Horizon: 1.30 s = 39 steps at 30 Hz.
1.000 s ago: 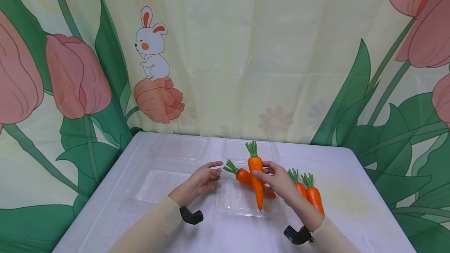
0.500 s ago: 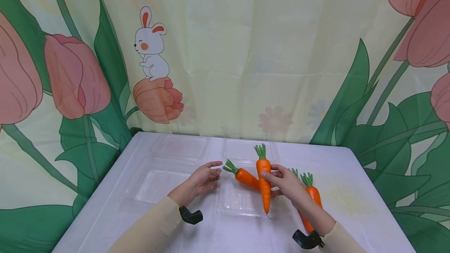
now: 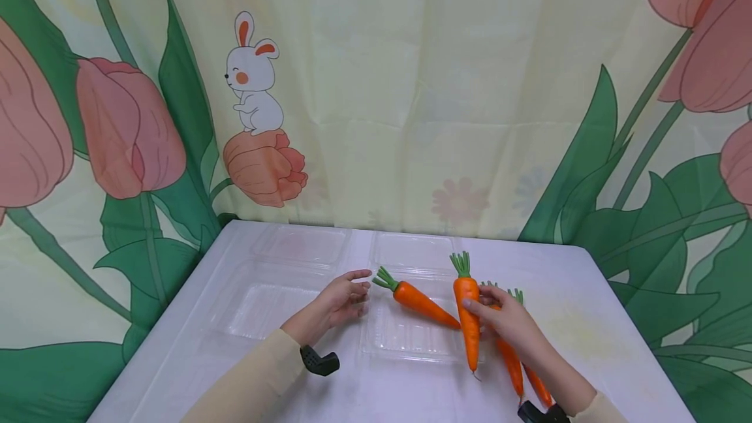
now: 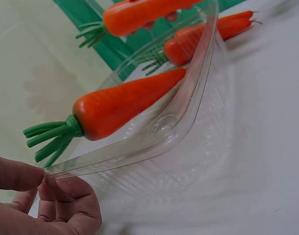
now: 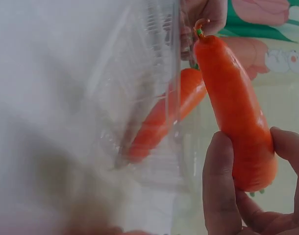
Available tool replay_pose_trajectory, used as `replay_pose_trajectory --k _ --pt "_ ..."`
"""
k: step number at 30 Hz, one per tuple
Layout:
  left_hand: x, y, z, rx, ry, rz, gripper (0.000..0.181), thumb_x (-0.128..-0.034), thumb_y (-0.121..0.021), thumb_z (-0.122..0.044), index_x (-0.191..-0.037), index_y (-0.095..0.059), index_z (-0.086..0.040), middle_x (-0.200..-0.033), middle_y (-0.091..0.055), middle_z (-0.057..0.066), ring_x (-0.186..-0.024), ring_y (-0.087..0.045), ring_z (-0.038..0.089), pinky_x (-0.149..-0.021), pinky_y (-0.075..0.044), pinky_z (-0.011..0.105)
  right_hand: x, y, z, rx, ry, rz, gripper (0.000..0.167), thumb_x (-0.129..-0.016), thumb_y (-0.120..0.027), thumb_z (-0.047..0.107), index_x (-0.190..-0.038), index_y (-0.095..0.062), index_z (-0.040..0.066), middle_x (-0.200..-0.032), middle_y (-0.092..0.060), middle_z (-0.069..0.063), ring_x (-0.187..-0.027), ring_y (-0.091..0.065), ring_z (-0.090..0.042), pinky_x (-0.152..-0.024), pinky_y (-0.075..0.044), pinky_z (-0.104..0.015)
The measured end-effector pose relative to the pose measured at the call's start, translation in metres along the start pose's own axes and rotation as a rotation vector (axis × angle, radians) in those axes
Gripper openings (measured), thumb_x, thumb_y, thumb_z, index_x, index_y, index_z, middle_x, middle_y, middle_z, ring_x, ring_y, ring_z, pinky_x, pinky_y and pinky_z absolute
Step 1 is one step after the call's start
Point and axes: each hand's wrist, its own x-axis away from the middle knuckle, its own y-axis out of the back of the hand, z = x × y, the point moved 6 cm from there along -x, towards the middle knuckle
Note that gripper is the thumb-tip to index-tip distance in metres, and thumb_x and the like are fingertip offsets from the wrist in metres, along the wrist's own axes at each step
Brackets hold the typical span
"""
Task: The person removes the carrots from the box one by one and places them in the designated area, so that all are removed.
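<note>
My left hand (image 3: 336, 302) pinches the near rim of a clear plastic container (image 4: 125, 159) between thumb and fingers in the left wrist view. Inside that container one carrot (image 3: 424, 305) lies slantwise, its green stalks at the left edge. My right hand (image 3: 510, 318) holds another carrot (image 3: 468, 322) by thumb and fingers around its thick upper part, with the stalks pointing away and the thin tip toward me. This carrot is raised over the container's right edge. Two more carrots (image 3: 512, 371) lie on the table just right of it, partly hidden by my right hand and forearm.
A second clear container (image 3: 264, 312) stands open to the left, its lid (image 3: 302, 245) laid back behind. The first container's lid (image 3: 414, 250) also lies back. A white-covered table (image 3: 599, 384) meets a printed curtain (image 3: 470, 83) behind.
My right hand has moved right and a little toward me with its carrot, from above the container's middle to its right edge, uncovering the carrot inside. My left hand stays in place.
</note>
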Motion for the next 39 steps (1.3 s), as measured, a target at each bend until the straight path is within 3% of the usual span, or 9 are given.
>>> replay_pose_trajectory --k 3,12,27,39 --pt "0.001 0.0 -0.001 -0.001 -0.004 -0.003 0.052 -0.0964 -0.053 0.004 -0.147 -0.052 -0.007 -0.113 -0.056 0.01 -0.087 -0.052 0.02 -0.068 -0.046 0.029 0.002 0.008 -0.008 0.063 -0.035 -0.013 0.089 -0.091 -0.072 0.057 -0.151 -0.043 -0.002 -0.139 -0.054 -0.027 -0.101 -0.063 -0.027 -0.08 -0.06 -0.039" --pt "0.0 0.002 0.0 -0.01 -0.015 -0.004 0.05 -0.0966 -0.052 0.005 -0.146 -0.053 -0.006 -0.11 -0.056 0.008 -0.087 -0.051 0.02 -0.068 -0.046 0.029 0.009 0.03 -0.024 0.008 -0.064 0.005 0.09 -0.096 -0.068 0.053 -0.152 -0.034 -0.009 -0.141 -0.047 -0.033 -0.097 -0.066 -0.025 -0.079 -0.063 -0.042" --pt "-0.001 0.001 0.001 -0.03 -0.034 0.007 0.05 -0.0979 -0.051 0.004 -0.147 -0.05 -0.005 -0.112 -0.056 0.009 -0.085 -0.051 0.019 -0.068 -0.047 0.028 0.012 0.066 -0.044 0.064 -0.094 -0.03 0.093 -0.096 -0.067 0.054 -0.152 -0.031 -0.01 -0.135 -0.048 -0.033 -0.093 -0.063 -0.022 -0.077 -0.063 -0.037" --pt "0.0 0.0 -0.001 -0.047 -0.023 -0.02 0.048 -0.0975 -0.053 0.004 -0.145 -0.053 -0.006 -0.109 -0.058 0.009 -0.084 -0.052 0.019 -0.066 -0.048 0.028 0.009 0.095 -0.078 0.088 -0.146 -0.056 0.1 -0.096 -0.065 0.058 -0.152 -0.025 -0.014 -0.137 -0.045 -0.04 -0.088 -0.066 -0.019 -0.076 -0.063 -0.037"
